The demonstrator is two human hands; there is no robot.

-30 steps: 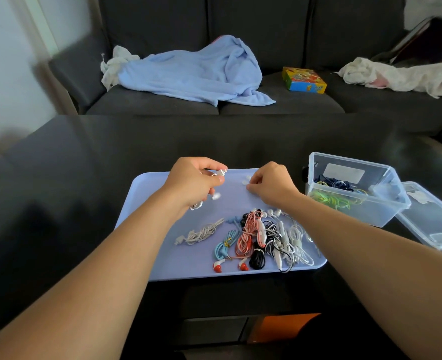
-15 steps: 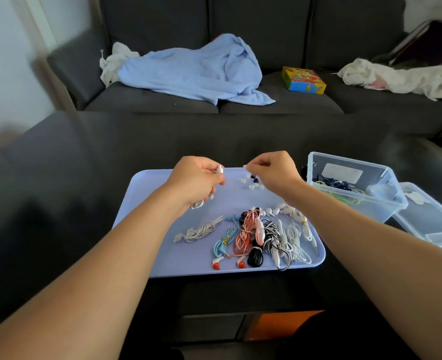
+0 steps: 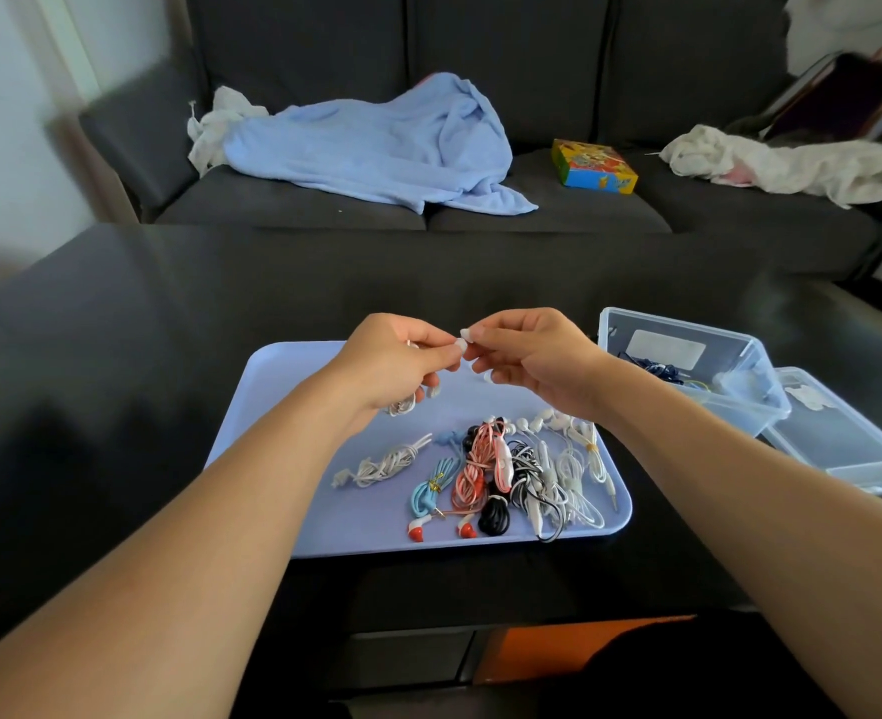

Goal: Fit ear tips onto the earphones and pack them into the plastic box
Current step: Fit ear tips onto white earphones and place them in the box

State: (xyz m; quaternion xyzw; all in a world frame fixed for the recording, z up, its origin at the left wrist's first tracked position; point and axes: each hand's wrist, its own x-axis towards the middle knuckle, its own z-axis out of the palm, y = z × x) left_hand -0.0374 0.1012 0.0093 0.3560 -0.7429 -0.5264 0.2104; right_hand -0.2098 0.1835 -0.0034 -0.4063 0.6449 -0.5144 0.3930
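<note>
Above the far half of the tray (image 3: 273,459), the two hands meet fingertip to fingertip. The left hand (image 3: 395,363) has its fingers curled round a white earphone (image 3: 457,350), whose bud shows at the thumb and forefinger; a coil of its white cord (image 3: 402,405) and a second bud hang out below the palm. The right hand (image 3: 537,355) pinches a small white ear tip (image 3: 465,333) between thumb and forefinger, right against that bud; whether the tip is seated on it is too small to tell.

On the near part of the tray lies a heap of bundled earphones (image 3: 506,469): a white bundle (image 3: 382,467) apart at the left, then a light blue one, a pink one with red buds, a black one, a black-and-white striped one and several white ones tangled at the right. The tray sits on a dark glossy counter (image 3: 117,381).

Right of the tray stands the clear plastic box (image 3: 740,402), open, with dark blue and yellow-green cords at its bottom. Its lid (image 3: 843,448) lies just beside it, further right, at the counter's edge.

Beyond the counter is a dark grey sofa (image 3: 532,54) bearing a light blue blanket (image 3: 376,142), a bright coloured carton (image 3: 592,166) and a white cloth (image 3: 792,163).
</note>
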